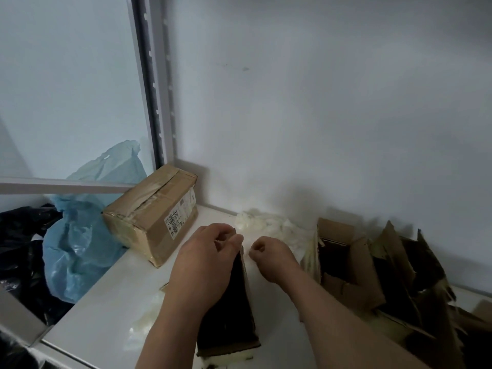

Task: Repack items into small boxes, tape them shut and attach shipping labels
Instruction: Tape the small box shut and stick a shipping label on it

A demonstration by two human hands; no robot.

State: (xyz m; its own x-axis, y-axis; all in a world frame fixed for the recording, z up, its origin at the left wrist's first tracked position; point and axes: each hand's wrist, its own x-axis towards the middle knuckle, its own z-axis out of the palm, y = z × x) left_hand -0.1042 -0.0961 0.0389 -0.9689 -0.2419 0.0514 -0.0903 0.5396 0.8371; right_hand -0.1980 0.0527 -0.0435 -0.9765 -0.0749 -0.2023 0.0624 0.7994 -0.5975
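Nearest on the desk [111, 310], a dark box [226, 312] stands steadied by the left hand [205, 265] gripping its far top edge, probably so the curled right hand [271, 258], seemingly pinching tape, can seal it

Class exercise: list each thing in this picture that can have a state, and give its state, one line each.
taped carton: closed, taped, labelled
dark box: gripped by the left hand
right hand: curled, pinching something too small to tell
torn cartons: open, flaps ragged
blue bag: crumpled

Brown taped box [151, 214], blue bag [77, 251], black bag [18, 251], white table [111, 310]
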